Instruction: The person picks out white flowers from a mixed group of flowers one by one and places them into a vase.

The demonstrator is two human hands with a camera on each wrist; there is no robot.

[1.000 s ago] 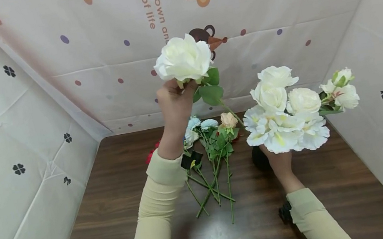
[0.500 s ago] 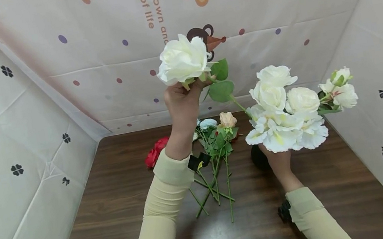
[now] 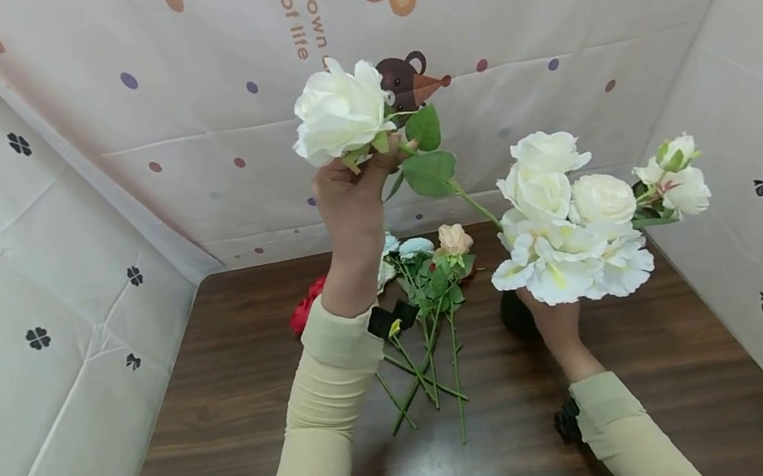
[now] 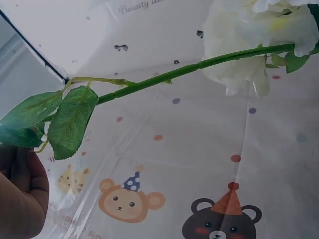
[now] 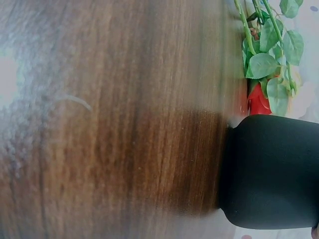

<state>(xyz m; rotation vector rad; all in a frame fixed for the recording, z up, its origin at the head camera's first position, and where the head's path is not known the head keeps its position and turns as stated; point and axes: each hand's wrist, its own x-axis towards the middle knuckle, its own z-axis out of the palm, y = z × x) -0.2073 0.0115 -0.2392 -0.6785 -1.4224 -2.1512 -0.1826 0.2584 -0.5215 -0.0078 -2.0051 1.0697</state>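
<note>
Just under the bloom of a white rose (image 3: 341,110), my left hand (image 3: 353,205) pinches the stem. That green stem (image 4: 174,75) slants down to a cluster of white flowers (image 3: 567,215), where its lower end is hidden. Below the cluster, my right hand (image 3: 556,322) holds a black vase (image 5: 276,172) that stands upright on the table. White blooms cover most of the right fingers in the head view, and only a bit of a finger shows at the edge of the right wrist view.
Several loose artificial flowers (image 3: 435,288) lie mid-table with crossed green stems, including blue and peach blooms. Red flowers (image 3: 306,309) lie left of them, partly behind the left forearm. Printed cloth walls (image 3: 229,188) enclose the brown wooden table (image 3: 232,431).
The left hand and the rose shifted right, then back left and slightly up, with the stem's lower end staying among the white blooms. The right hand and vase have stayed put.
</note>
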